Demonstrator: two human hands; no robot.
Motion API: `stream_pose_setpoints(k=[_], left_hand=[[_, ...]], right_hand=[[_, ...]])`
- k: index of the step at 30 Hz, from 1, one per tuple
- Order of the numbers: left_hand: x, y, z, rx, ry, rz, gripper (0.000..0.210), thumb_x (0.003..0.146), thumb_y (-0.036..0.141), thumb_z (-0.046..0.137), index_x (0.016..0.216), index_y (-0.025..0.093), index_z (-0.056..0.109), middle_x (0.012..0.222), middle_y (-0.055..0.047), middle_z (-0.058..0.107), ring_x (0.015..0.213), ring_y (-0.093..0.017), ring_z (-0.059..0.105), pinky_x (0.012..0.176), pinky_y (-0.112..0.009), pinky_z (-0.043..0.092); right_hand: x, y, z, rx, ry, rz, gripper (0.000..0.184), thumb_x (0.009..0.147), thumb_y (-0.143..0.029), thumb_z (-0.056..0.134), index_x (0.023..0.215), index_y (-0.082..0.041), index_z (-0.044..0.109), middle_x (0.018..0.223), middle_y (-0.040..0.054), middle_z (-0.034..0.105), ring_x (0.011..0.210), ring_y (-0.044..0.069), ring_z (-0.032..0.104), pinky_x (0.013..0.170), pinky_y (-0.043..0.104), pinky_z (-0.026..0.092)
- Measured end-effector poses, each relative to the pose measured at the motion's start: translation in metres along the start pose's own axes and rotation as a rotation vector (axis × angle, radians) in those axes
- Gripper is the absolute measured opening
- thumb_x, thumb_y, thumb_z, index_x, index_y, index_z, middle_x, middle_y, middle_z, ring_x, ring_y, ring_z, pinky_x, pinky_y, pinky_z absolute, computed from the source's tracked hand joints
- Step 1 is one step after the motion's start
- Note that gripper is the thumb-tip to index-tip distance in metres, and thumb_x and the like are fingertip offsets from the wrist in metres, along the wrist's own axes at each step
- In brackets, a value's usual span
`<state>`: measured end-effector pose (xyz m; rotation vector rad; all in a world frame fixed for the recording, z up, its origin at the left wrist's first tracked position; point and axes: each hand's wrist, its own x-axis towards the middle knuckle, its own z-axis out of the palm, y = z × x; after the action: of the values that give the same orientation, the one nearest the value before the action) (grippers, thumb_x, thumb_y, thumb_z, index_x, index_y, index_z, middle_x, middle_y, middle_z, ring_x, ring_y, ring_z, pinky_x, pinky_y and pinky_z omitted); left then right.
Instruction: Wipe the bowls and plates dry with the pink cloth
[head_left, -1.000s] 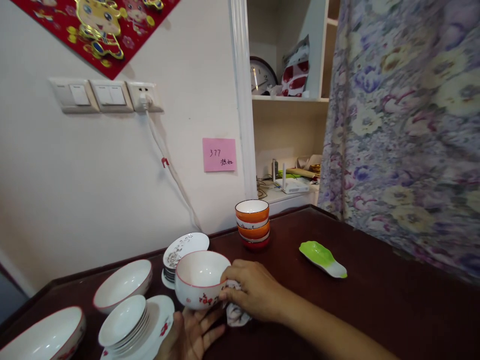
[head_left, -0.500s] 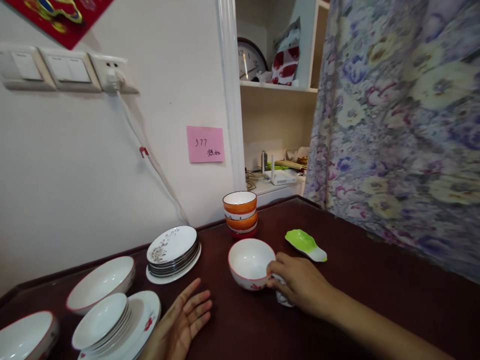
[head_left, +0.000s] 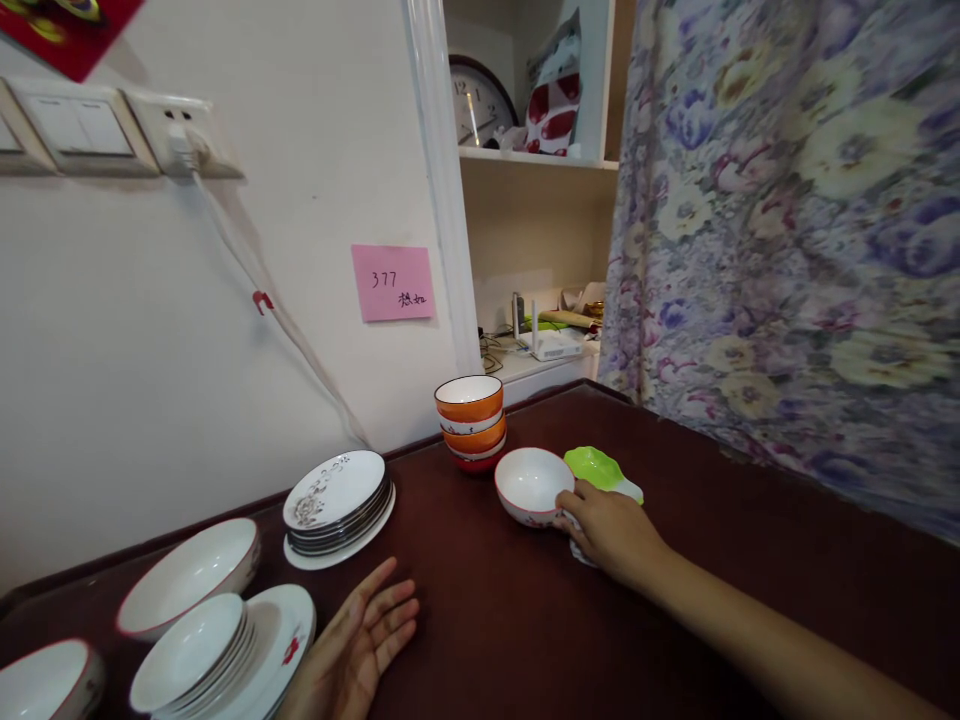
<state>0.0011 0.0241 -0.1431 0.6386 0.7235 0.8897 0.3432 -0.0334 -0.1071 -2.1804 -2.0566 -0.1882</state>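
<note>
My right hand (head_left: 611, 528) grips the near right side of a white bowl (head_left: 531, 487) with a red rim. A crumpled white cloth (head_left: 579, 548) shows under that hand's fingers, partly hidden. Just behind the hand lies a green leaf-shaped dish (head_left: 596, 466) with a white end. Behind the bowl stands a stack of orange, white and red bowls (head_left: 471, 425). My left hand (head_left: 364, 640) is held palm up with its fingers spread, holding nothing. It is nearest to a white plate (head_left: 289, 620) with a red flower, which carries a stack of small white dishes (head_left: 191, 650).
A stack of patterned plates (head_left: 337, 492) stands near the wall. Two red-rimmed bowls sit at the left, one a large bowl (head_left: 191, 575), the other a bowl (head_left: 49, 682) cut by the frame. A floral curtain (head_left: 787, 250) borders the dark table (head_left: 480, 640) on the right.
My right hand has moved the white bowl away and to the right, beside the green dish and nearer the bowl stack. My left hand stays open in about the same place. The view has shifted slightly right.
</note>
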Motion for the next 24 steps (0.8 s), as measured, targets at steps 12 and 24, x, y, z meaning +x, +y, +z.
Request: stream_pose_setpoints(k=[12,24], left_hand=[[-0.008,-0.001,0.01,0.035,-0.038,0.028,0.05,0.09,0.037,0.052,0.134,0.014,0.049,0.116,-0.016,0.068,0.106,-0.027,0.063,0.101,-0.044,0.04],[-0.015,-0.023,0.019,0.372,-0.076,0.203,0.037,0.083,0.037,0.063,0.116,0.02,0.061,0.102,-0.01,0.064,0.088,-0.022,0.063,0.084,-0.041,0.045]], right_hand=[[0.01,0.003,0.004,0.022,-0.011,0.002,0.027,0.095,-0.035,0.044,0.106,-0.022,0.065,0.1,0.0093,0.065,0.079,0.024,0.067,0.062,0.03,0.04],[-0.02,0.012,0.001,0.263,-0.024,-0.039,0.046,0.086,-0.054,0.046,0.122,-0.031,0.062,0.12,0.0088,0.068,0.093,0.032,0.069,0.07,0.039,0.052]])
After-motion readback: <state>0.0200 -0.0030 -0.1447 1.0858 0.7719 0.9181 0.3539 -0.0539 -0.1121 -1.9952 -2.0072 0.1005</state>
